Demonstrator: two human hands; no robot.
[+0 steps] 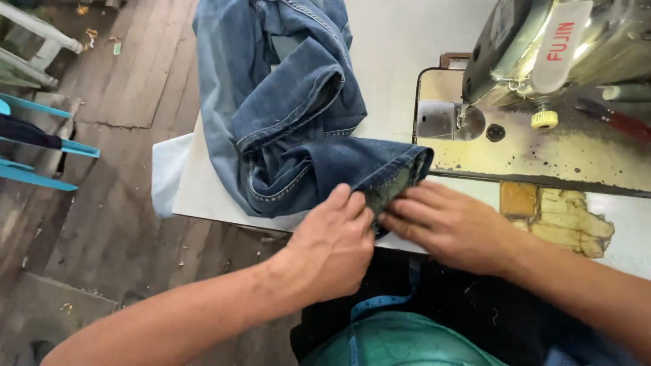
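A pair of blue jeans [285, 115] lies bunched on the white sewing table [196, 193], one leg stretched toward the machine. My left hand [332, 244] pinches the folded hem [397, 179] of that leg at the table's near edge. From the right, my right hand [444, 227] meets it, fingers pressed on the same hem fold. Both hands grip the denim, fingertips almost touching. The sewing machine [536, 47] stands at the upper right, its needle area [468, 122] just beyond the hem.
The machine's worn metal bed [542, 152] is spotted with rust; red-handled snips [617, 118] lie on it. Chipped table surface [563, 217] shows at right. A blue measuring tape [380, 301] hangs over my lap. A blue chair [41, 146] stands on the wooden floor at left.
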